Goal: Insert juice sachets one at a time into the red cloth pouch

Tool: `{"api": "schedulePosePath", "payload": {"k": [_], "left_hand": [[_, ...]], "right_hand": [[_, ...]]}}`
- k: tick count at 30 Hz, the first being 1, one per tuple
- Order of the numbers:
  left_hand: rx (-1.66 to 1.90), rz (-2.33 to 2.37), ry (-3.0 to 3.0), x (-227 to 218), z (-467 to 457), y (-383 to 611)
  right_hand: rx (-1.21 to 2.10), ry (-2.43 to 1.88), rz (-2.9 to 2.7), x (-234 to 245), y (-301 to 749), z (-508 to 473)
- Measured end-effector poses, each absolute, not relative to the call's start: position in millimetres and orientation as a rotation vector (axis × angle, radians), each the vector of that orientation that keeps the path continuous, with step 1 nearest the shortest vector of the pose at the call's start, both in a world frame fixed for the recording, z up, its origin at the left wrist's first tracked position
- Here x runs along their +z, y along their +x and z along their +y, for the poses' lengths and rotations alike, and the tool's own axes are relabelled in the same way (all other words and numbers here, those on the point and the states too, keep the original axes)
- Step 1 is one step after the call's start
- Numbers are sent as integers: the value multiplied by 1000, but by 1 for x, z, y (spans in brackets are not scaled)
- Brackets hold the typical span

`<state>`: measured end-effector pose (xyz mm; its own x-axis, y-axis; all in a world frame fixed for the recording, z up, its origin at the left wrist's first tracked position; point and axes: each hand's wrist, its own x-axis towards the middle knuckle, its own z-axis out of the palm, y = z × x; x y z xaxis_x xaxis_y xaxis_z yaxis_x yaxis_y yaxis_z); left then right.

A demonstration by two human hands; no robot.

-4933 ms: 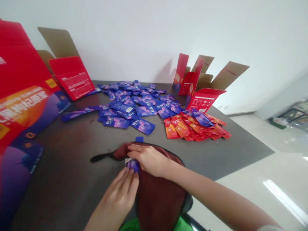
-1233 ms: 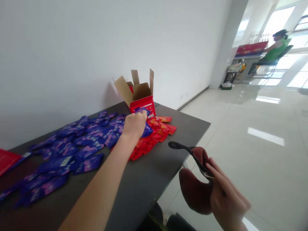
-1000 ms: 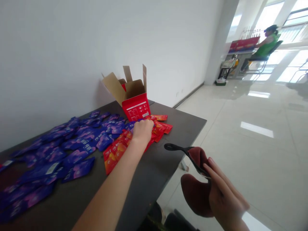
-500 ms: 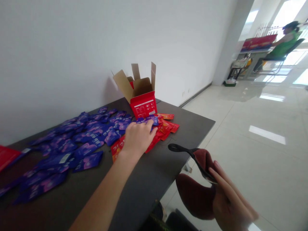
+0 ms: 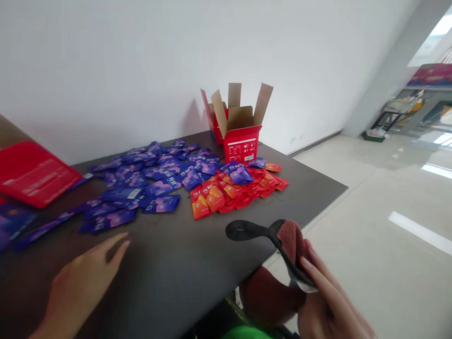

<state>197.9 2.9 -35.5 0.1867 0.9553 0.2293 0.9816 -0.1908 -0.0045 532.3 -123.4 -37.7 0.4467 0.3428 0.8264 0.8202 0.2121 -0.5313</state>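
Observation:
My left hand point(image 5: 86, 278) hovers over the near left part of the dark table point(image 5: 169, 268), thumb and forefinger apart, with nothing in it. Ahead of it lie many purple packets point(image 5: 164, 186) in a loose spread. My right hand point(image 5: 330, 303) is closed on a maroon cloth piece point(image 5: 293, 240) with black edging and a black loop; its exact kind is unclear. It is held off the table's near edge, with a rounded brown part hanging below. Farther off, orange-red packets point(image 5: 213, 195) lie in a pile, a purple packet point(image 5: 240, 174) on top.
An open red carton point(image 5: 242, 143) stands behind the orange-red pile, flaps up, another red box point(image 5: 218, 125) behind it. At left a red carton point(image 5: 38, 174) lies tilted among purple packets. The white wall point(image 5: 141, 70) borders the table's back; shiny floor point(image 5: 370, 245) lies right.
My left hand has left the orange-red pile and come back to the near left, showing a purple packet on the pile. The view has turned left. My right hand keeps the maroon piece.

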Motion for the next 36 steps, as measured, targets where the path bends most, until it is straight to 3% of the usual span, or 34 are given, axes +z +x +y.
{"api": "schedulePosePath", "payload": {"k": [3,13,19,29,36], "left_hand": [[-26,-2057,-2142,-22,22,223],[16,-1856,-2224,-23,73,275],[96,-1799,-2284,-23,85,299],[179,-1771,-2320,-16,-31,278],[348,-1696,-2300,-44,-72,264]], "right_hand": [[-451,-1354,-1203,-39,520,-123],[-502,-1272,-1669,-49,543,-128],[-461,-1374,-1392,-45,527,-124],[-378,-1265,-1298,-32,503,-112],[-42,-933,-1878,-21,468,-79]]}}
